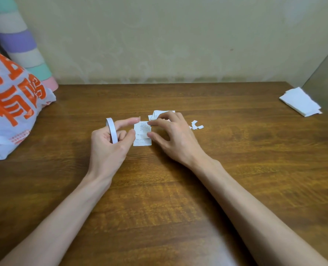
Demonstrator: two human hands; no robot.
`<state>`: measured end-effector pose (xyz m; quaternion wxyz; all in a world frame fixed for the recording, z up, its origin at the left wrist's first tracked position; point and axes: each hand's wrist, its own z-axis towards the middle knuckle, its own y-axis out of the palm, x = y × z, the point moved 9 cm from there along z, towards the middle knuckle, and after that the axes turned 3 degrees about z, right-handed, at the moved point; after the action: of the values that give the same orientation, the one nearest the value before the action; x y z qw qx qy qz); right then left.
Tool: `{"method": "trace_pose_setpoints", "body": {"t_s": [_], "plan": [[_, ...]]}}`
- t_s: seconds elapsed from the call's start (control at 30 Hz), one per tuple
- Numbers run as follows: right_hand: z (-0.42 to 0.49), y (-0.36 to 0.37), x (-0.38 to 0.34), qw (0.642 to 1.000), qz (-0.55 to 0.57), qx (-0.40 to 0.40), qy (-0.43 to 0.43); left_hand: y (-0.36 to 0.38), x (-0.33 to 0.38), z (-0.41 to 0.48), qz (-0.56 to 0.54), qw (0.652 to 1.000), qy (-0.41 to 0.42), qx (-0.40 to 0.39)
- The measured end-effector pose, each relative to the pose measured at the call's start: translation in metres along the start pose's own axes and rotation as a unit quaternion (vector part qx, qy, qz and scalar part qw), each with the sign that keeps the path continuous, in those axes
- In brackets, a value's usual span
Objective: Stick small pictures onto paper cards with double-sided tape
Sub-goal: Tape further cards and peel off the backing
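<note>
On bench [159, 189] between both hands, card [142, 134], long side near-to-far. On left hand [109, 148], fingers [121, 134] curled through tape [112, 131], touching left edge; on right hand [175, 138], fingers [159, 122] pinching right edge.

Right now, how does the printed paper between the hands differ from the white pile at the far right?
The printed paper carries rows of small print; the paper pile looks blank. The left hand and right hand hold the printed paper; nothing touches the paper pile. Both are white, on the table.
</note>
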<state>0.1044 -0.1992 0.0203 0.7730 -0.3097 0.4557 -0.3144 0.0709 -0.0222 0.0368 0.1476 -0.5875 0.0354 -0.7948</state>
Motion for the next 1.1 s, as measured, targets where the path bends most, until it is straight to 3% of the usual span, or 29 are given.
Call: {"method": "trace_pose_setpoints", "body": {"t_s": [0.33,0.67,0.83,0.97,1.1], "plan": [[0.009,0.020,-0.009,0.997,-0.066,-0.041,-0.016,-0.004,-0.003,0.002,-0.002,1.000,-0.005,0.007],[0.007,-0.005,-0.023,0.991,-0.013,0.111,-0.075,-0.005,-0.001,0.003,-0.006,1.000,0.001,0.009],[0.003,-0.015,-0.023,0.991,-0.001,0.121,-0.052,-0.006,0.000,0.003,0.000,1.000,0.008,0.010],[0.003,-0.017,-0.012,0.988,0.121,0.094,0.021,-0.006,-0.001,0.003,-0.001,1.000,0.002,0.014],[0.001,-0.017,0.009,0.956,0.254,0.100,0.107,-0.006,-0.001,0.004,-0.008,1.000,0.002,0.017]]}}
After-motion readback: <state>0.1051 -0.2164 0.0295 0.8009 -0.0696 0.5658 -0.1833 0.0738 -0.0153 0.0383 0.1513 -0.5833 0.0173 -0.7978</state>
